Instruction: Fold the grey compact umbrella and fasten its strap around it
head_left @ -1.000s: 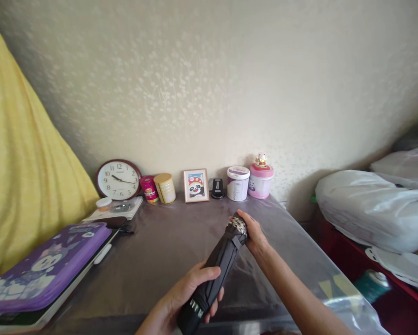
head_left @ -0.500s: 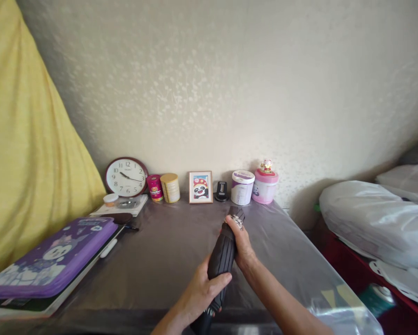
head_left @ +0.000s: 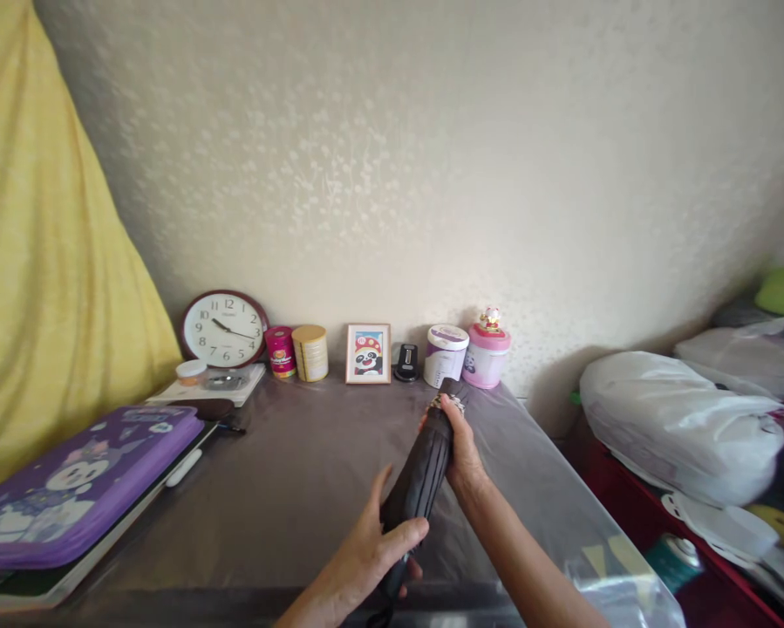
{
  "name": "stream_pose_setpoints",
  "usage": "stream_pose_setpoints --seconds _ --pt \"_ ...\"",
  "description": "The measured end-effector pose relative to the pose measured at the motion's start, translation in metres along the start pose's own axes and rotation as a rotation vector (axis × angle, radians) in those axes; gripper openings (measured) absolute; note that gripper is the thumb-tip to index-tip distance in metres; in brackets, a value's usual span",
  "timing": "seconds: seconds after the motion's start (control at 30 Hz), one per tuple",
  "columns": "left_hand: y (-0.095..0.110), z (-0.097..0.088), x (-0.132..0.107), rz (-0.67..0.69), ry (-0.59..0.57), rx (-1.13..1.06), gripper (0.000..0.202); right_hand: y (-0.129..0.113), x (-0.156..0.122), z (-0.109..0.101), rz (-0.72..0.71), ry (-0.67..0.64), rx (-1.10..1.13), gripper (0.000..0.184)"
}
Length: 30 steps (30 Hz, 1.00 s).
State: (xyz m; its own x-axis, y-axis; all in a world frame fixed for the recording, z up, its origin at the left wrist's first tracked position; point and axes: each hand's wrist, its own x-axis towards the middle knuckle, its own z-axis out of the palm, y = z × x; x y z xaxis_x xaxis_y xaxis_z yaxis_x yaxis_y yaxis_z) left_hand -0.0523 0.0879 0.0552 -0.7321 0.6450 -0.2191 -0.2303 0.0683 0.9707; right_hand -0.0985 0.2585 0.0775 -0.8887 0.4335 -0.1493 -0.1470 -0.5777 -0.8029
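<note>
A folded black umbrella (head_left: 421,475) slants over the near part of the table, its handle end toward me and its patterned edge at the far end. My right hand (head_left: 460,440) is closed around that far end, thumb on top. Nearer the handle, my left hand (head_left: 382,541) wraps the umbrella from the left, thumb across it and the index finger lifted off. Part of the handle and a wrist strap at the bottom are partly hidden by my left hand.
Along the wall stand a clock (head_left: 225,330), a pink tin (head_left: 280,352), a yellow can (head_left: 310,353), a framed panda picture (head_left: 368,353), a white tub (head_left: 445,356) and a pink tub (head_left: 487,358). A purple case (head_left: 97,480) lies left; white bags (head_left: 679,427) sit right of the table.
The view has turned slightly right. My left hand has loosened, with its index finger raised from the umbrella. The right hand still grips the far end.
</note>
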Motion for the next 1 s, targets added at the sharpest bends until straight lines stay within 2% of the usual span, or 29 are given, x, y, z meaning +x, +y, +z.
stream_pose_setpoints --seconds 0.07,0.1,0.2,0.3,0.47,0.63,0.77,0.9,1.0 --pt "-0.006 -0.002 0.004 0.114 0.169 0.178 0.096 0.003 0.003 -0.001 -0.085 0.048 -0.07 0.032" --pt "-0.009 -0.002 0.006 0.202 0.229 0.275 0.095 0.005 0.004 -0.001 -0.116 0.071 -0.095 0.033" --pt "-0.019 -0.001 0.01 0.338 0.268 0.491 0.089 0.01 0.007 0.001 -0.153 0.14 -0.124 0.036" --pt "-0.019 0.001 0.012 0.295 0.269 0.544 0.075 0.012 0.007 0.004 -0.126 0.133 -0.118 0.036" --pt "-0.011 -0.008 0.014 0.335 0.323 0.443 0.057 0.005 0.004 0.001 -0.079 -0.101 -0.202 0.041" --pt "-0.011 -0.023 0.017 0.35 0.433 0.522 0.059 -0.001 0.004 -0.007 -0.157 0.007 -0.489 0.04" --pt "-0.013 -0.028 0.017 0.323 0.508 0.583 0.059 0.003 0.003 -0.004 -0.196 -0.053 -0.635 0.039" --pt "-0.015 -0.028 0.017 0.34 0.513 0.639 0.059 0.008 0.003 0.0 -0.247 -0.066 -0.703 0.036" --pt "-0.019 -0.029 0.018 0.362 0.538 0.676 0.058 0.009 0.003 0.0 -0.246 -0.074 -0.664 0.034"
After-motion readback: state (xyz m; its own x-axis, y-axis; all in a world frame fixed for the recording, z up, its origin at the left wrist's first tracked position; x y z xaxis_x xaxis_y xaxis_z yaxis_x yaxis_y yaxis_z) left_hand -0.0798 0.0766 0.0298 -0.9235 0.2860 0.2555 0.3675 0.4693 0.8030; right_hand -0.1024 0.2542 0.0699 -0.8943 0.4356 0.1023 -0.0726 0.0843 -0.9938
